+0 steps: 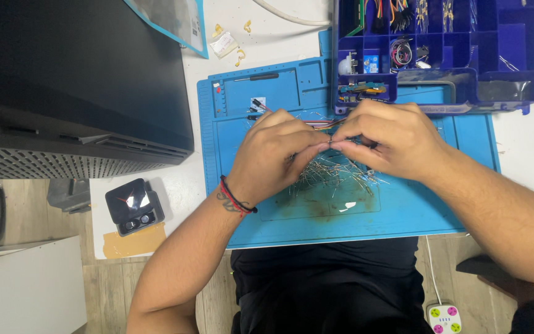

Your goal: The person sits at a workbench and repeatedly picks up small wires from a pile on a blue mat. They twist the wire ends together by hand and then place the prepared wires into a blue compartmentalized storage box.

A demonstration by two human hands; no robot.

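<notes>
both hands, left hand [276, 154] and right hand [387, 139], pinch one thin wire lead [329, 143] above blue mat [403, 216].

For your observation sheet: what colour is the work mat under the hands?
Light blue mat, seen in the head view.

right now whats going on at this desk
A person sits at a white table, both hands over a blue work mat. The left hand and right hand meet fingertip to fingertip, pinching a small wire-legged part between them. Under the hands lies a loose pile of thin metal-legged components. A blue compartment box of small parts stands open at the mat's far edge, and a small open black case sits off to the left.
</notes>
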